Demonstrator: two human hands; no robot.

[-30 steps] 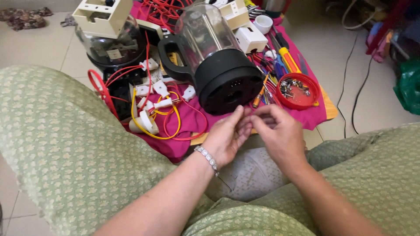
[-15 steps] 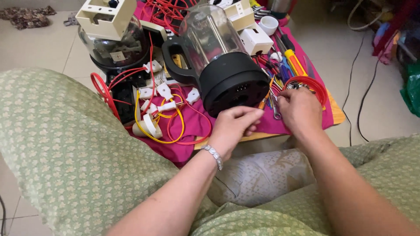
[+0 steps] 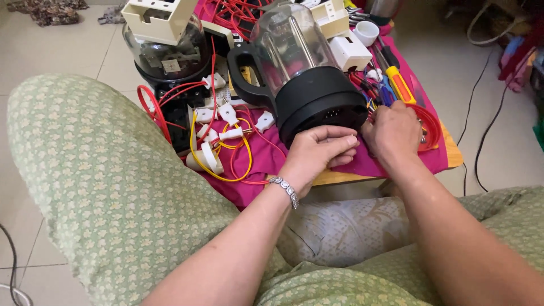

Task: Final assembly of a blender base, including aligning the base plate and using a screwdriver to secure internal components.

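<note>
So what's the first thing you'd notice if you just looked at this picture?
Probably the big blender jar lying tilted in the middle, clear on top with a black base and handle. The left hand rests right against its base, and the right hand reaches beside it towards a red dish. To the left, a tangle of red and yellow wires with white plugs lies on the pink cloth.
</note>
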